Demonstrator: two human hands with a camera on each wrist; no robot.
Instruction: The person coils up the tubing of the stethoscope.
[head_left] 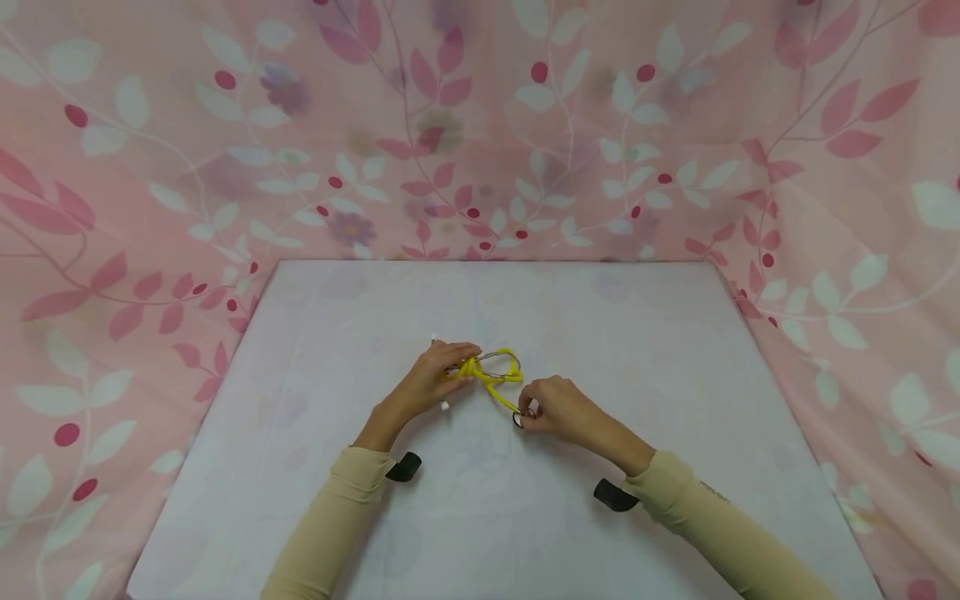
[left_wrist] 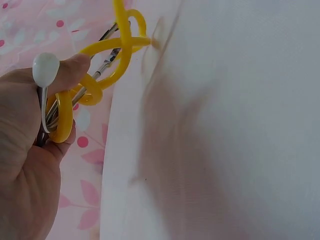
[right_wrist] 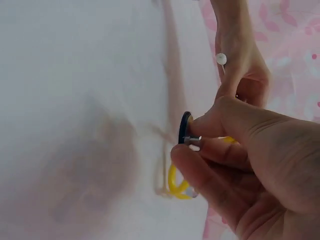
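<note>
A stethoscope with yellow tubing (head_left: 504, 399) is held between both hands above the table. My left hand (head_left: 431, 375) grips its metal ear tubes (left_wrist: 104, 66), around which the yellow tubing is looped. A white ear tip (left_wrist: 45, 70) sticks out beside the thumb in the left wrist view; in the head view a white tip shows on either side of that hand. My right hand (head_left: 566, 412) pinches the chest piece (right_wrist: 185, 126), a dark-rimmed disc with a short metal stem. A stretch of tubing runs from the loops to the chest piece.
Below the hands lies a table (head_left: 480, 517) with a pale cover. Pink leaf-patterned curtains (head_left: 480, 125) stand behind it and along both sides. A black wrist mount (head_left: 405, 467) hangs under the left forearm, another (head_left: 615, 496) under the right.
</note>
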